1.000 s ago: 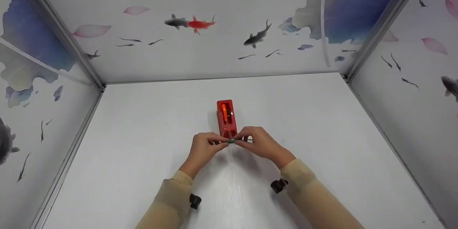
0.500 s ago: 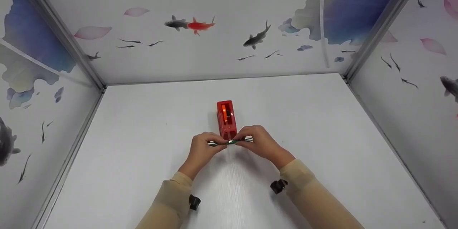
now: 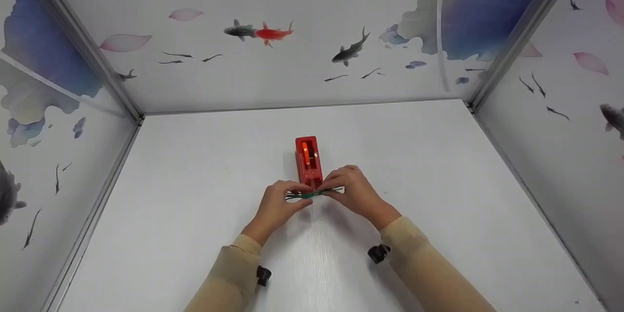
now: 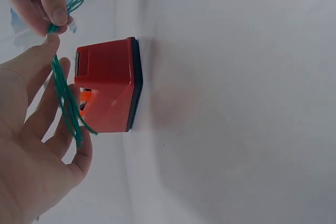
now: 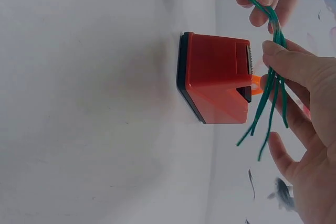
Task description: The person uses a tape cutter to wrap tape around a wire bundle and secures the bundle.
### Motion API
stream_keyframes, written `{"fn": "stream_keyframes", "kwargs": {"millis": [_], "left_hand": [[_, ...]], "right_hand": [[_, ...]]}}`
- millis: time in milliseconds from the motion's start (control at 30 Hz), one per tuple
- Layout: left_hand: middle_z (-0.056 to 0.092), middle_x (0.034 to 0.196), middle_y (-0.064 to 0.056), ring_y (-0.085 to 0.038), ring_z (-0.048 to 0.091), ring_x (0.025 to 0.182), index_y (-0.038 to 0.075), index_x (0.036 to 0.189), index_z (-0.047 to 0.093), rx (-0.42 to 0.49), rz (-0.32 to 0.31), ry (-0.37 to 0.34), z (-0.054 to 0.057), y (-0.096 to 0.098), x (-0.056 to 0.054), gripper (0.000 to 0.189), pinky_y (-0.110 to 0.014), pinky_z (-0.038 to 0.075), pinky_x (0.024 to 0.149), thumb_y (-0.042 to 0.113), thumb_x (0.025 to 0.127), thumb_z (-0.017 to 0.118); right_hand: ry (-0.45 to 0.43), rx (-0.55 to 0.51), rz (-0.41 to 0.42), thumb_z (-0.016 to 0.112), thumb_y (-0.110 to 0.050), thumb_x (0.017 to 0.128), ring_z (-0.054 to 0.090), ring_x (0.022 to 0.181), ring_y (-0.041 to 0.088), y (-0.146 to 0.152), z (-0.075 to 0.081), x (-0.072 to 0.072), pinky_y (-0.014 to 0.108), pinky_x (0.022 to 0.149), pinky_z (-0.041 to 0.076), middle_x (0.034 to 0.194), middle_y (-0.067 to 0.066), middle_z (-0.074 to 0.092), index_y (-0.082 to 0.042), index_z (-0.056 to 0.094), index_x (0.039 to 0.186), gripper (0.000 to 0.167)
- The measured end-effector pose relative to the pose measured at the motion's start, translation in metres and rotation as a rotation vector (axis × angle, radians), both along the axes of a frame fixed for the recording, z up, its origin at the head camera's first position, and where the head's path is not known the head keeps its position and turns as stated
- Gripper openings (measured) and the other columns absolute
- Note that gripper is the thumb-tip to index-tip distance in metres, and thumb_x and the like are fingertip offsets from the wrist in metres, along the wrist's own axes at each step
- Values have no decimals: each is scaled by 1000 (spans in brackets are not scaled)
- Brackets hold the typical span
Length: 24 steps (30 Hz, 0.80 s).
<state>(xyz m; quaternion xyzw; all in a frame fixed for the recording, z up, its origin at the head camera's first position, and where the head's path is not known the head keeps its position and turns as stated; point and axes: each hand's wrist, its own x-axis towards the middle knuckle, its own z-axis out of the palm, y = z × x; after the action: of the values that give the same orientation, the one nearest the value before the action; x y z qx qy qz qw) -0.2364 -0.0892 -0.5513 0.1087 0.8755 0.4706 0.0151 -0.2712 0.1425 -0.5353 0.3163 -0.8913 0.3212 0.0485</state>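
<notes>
A bundle of thin green strands (image 4: 65, 95) runs between both hands, with loose ends fanning out on either side. My left hand (image 3: 275, 204) keeps it between thumb and fingers; in the head view a small gap shows around the strands there. My right hand (image 3: 358, 195) pinches the bundle near its middle, thumb on one side and fingers on the other. A paler, shiny band (image 5: 276, 23) shows on the strands between the hands. Just beyond the fingertips stands a red tape dispenser (image 3: 311, 170) with an orange wheel and a toothed cutting edge.
The white table (image 3: 195, 156) reaches to printed walls with fish and petals at the back and sides. Metal posts (image 3: 516, 44) line the corners. Black wrist cameras (image 3: 379, 253) sit at both sleeves.
My left thumb and forefinger have parted slightly, and more of the green strands shows between them. My right fingers have lifted a little. The tape dispenser has stayed put.
</notes>
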Motion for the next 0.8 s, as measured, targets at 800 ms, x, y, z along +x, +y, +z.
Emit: {"fn": "stream_keyframes", "kwargs": {"millis": [800], "left_hand": [[77,98,14,-12,59,103,31,101,82,-112,10,103,-3,1,-5,13,-50,33,104,28,88,83]], "right_hand": [[228,13,10,89,-15,81,69,96,14,-4,0,5,52,106,43,96,-4,79,-19,85,94,14]]}}
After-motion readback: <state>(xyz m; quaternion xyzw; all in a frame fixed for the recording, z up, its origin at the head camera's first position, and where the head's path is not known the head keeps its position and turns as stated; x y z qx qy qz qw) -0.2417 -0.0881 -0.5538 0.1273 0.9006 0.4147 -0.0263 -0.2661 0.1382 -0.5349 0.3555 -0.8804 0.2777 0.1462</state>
